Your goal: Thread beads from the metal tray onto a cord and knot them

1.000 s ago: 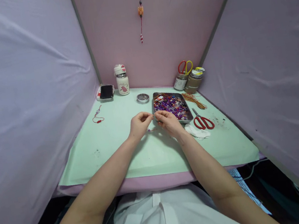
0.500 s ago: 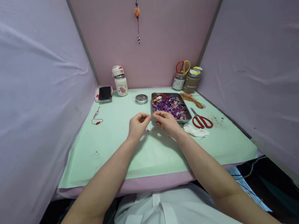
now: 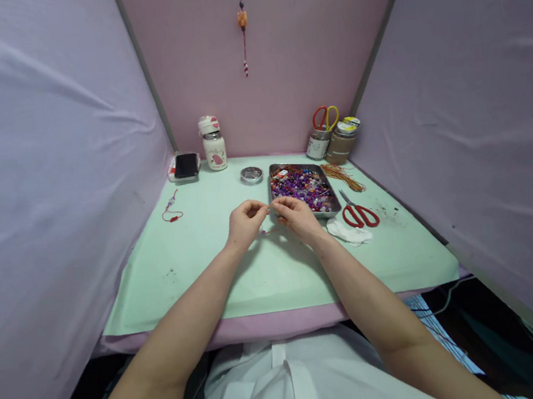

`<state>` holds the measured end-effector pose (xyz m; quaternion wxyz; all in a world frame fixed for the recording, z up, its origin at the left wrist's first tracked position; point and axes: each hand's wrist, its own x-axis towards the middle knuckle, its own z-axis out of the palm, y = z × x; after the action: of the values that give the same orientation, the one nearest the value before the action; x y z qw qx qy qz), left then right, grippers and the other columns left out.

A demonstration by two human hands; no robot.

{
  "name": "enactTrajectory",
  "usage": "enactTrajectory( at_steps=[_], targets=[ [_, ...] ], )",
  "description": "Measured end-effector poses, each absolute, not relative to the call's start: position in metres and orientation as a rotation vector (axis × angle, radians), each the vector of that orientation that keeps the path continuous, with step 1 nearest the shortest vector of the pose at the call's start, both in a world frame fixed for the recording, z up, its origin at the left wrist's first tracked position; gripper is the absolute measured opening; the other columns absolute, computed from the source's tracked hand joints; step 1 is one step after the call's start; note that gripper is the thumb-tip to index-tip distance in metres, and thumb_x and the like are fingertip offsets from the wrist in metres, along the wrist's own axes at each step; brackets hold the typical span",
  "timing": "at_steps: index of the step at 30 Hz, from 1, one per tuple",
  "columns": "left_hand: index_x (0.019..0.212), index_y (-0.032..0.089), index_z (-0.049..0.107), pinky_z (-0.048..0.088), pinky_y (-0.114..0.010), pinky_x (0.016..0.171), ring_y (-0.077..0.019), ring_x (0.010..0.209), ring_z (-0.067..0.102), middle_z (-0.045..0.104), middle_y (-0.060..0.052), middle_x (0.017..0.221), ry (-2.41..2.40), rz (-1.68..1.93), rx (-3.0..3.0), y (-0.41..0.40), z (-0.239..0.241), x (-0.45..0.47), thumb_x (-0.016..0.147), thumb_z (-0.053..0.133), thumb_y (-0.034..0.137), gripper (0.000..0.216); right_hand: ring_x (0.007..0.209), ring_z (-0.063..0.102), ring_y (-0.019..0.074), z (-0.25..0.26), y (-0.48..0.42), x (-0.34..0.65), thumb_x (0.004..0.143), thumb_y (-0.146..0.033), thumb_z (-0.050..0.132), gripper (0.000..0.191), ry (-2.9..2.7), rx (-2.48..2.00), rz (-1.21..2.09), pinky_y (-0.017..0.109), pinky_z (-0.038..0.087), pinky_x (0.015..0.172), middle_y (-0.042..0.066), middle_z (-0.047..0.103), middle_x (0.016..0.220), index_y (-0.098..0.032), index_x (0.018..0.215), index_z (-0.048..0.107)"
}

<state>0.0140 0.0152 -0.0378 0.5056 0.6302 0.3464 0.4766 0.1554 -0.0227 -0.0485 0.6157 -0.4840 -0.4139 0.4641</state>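
Note:
My left hand (image 3: pixel 248 221) and my right hand (image 3: pixel 295 214) meet fingertip to fingertip over the middle of the table, just in front of the bead tray (image 3: pixel 337 205). Thumb and forefinger of each hand are pinched together. Between and below them runs a thin beaded cord (image 3: pixel 263 232), with a small purple bead showing under the left hand. The rest of the cord is mostly covered by my fingers. Purple, orange and clear beads (image 3: pixel 302 187) fill the metal tray.
Right of the tray lie red-handled scissors (image 3: pixel 360 216), a crumpled white tissue (image 3: pixel 349 232) and orange-brown cords (image 3: pixel 344 176). Behind stand jars (image 3: pixel 340 144), a round tin (image 3: pixel 251 175), a white bottle (image 3: pixel 215 150) and a phone (image 3: pixel 187 165). A red beaded bracelet (image 3: pixel 171 208) lies left.
Both hands keep their pinch at almost the same spot. The whole view has shifted very slightly; nothing else visibly differs.

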Motion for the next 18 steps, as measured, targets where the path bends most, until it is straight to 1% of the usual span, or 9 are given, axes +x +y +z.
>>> enactTrajectory(
  at_steps=[13, 18],
  targets=[
    [0.072, 0.015, 0.065, 0.048, -0.033, 0.078, -0.0166, 0.075, 0.063, 0.069, -0.007, 0.076, 0.773, 1.104, 1.389, 0.0177, -0.0404, 0.0145, 0.067, 0.067, 0.031, 0.017, 0.064, 0.048, 0.0094, -0.0572, -0.0188, 0.1604, 0.065, -0.046, 0.077, 0.031, -0.995, -1.111, 1.078, 0.023, 0.037, 0.059, -0.002, 0.061, 0.074, -0.021, 0.08, 0.066],
    [0.069, 0.014, 0.065, 0.049, -0.035, 0.078, -0.0157, 0.071, 0.062, 0.069, -0.007, 0.073, 0.775, 1.076, 1.323, 0.0158, -0.0377, 0.0149, 0.065, 0.07, 0.031, 0.017, 0.064, 0.05, 0.0101, -0.0549, -0.0209, 0.1584, 0.064, -0.048, 0.076, 0.033, -1.003, -1.116, 1.082, 0.023, 0.037, 0.058, -0.001, 0.062, 0.076, -0.021, 0.08, 0.065]
  ],
)
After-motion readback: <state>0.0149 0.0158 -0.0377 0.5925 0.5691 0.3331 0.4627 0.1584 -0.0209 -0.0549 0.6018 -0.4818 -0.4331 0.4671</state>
